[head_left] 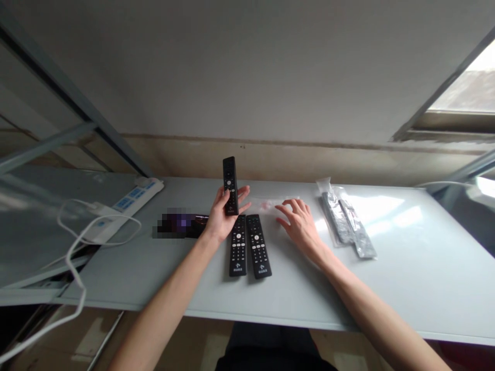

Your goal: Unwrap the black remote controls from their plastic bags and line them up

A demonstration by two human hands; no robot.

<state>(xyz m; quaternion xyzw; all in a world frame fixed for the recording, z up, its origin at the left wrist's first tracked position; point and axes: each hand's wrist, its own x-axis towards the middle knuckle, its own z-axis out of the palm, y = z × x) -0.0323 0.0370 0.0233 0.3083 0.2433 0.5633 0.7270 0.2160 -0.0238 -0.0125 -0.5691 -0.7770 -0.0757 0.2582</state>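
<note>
A black remote control (230, 178) stands nearly upright in my left hand (222, 216), its button side towards me and my thumb across its front. Just below that hand, two more black remotes lie side by side on the grey table: the left remote (238, 252) and the right remote (260, 252). My right hand (299, 222) hovers over or rests on the table to their right, fingers curved and apart, holding nothing. Near its fingertips lies a clear plastic bag (266, 205) with faint reddish marks.
Two remotes in clear plastic sleeves (348, 221) lie at the right. A dark object, partly blurred out (199, 224), sits left of my left hand. Further left are a white power strip (131, 203) and a looped white cable (79, 278). A wall backs the table (309, 304).
</note>
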